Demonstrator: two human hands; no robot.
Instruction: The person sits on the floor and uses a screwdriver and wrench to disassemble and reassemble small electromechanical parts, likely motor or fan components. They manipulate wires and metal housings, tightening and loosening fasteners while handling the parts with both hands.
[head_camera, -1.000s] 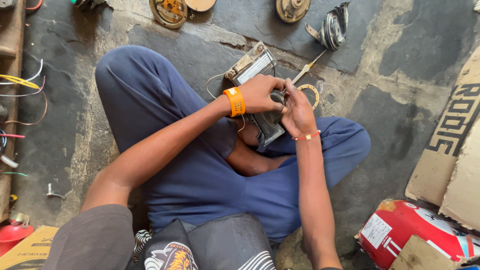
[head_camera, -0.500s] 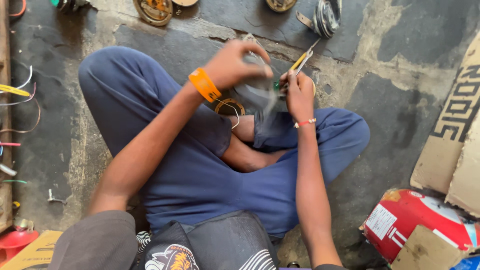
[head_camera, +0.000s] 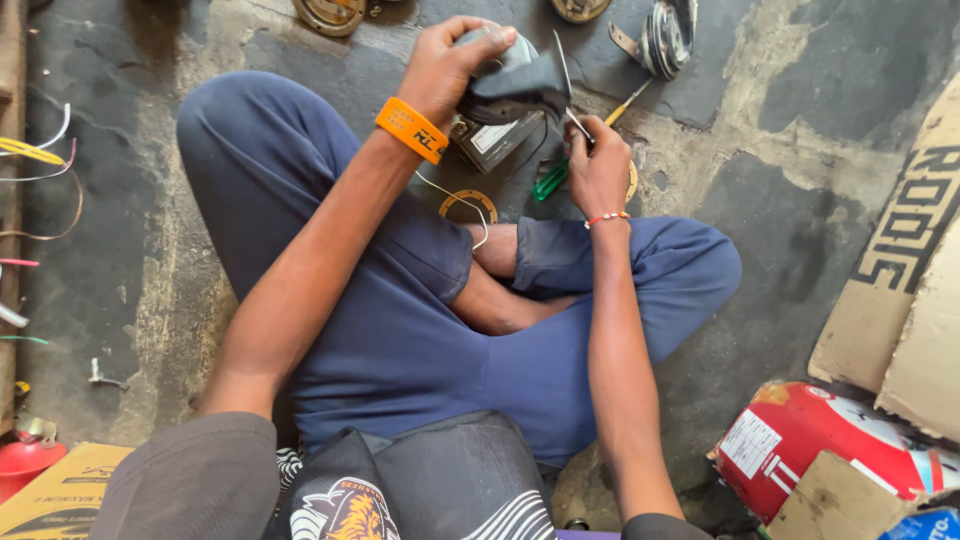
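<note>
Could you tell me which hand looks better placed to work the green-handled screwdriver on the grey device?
Probably the right hand: it already holds the green-handled screwdriver beside the grey device. The left hand is wrapped over the device's top, gripping it.

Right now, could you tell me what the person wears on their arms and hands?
The left hand is bare, with a broad orange wristband carrying dark markings at the wrist. The right hand is bare too, with a thin beaded bracelet in red and pale beads. Both forearms are uncovered; short dark grey sleeves end above the elbows. No gloves, rings or watch show.
</note>
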